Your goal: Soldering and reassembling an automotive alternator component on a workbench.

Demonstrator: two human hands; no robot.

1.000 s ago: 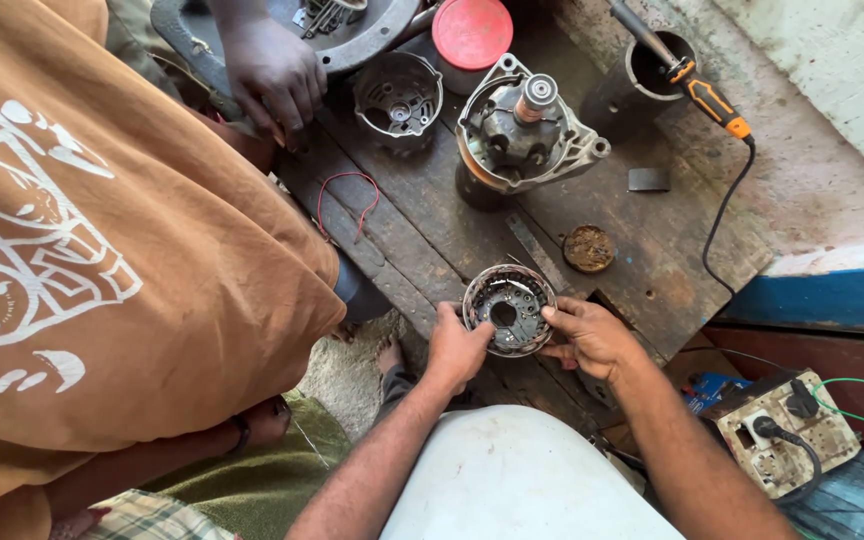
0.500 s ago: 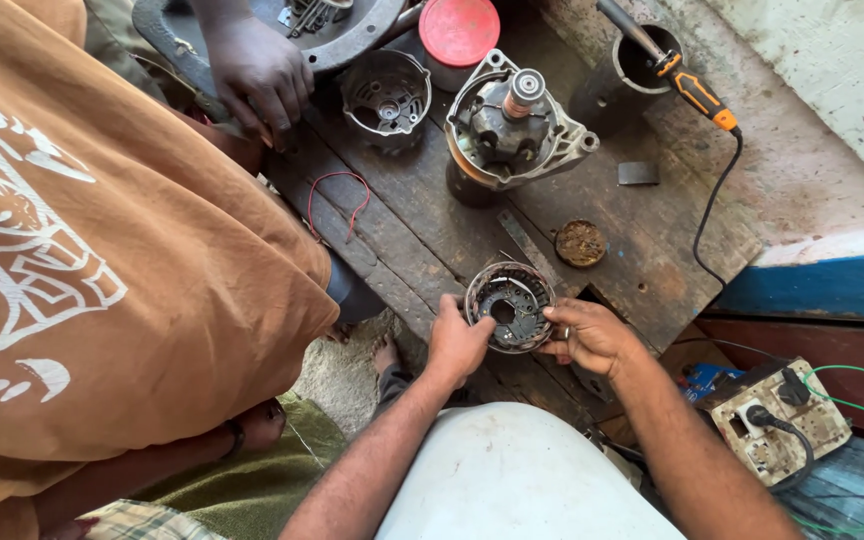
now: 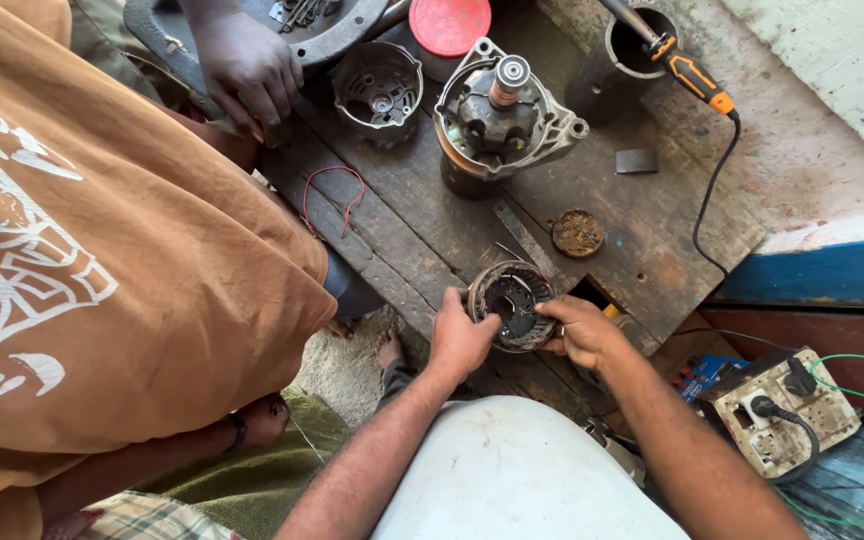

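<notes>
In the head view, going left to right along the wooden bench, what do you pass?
Red wire loop → left hand → round ring-shaped motor part that both hands grip → right hand → rusty round disc → small grey metal block → orange-handled tool.

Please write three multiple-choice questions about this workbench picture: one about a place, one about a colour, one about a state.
1. Where does the round metal housing lie?
A. between both hands
B. on the red lid
C. on the floor

2. What colour is the thin wire loop on the wooden bench?
A. blue
B. red
C. yellow

3. How is the black plug at the socket box?
A. plugged in
B. lying loose
C. cut off

Answers: 1 A, left hand and right hand grip its rim. 2 B, it shows red on the planks. 3 A, it sits in the socket.
</notes>
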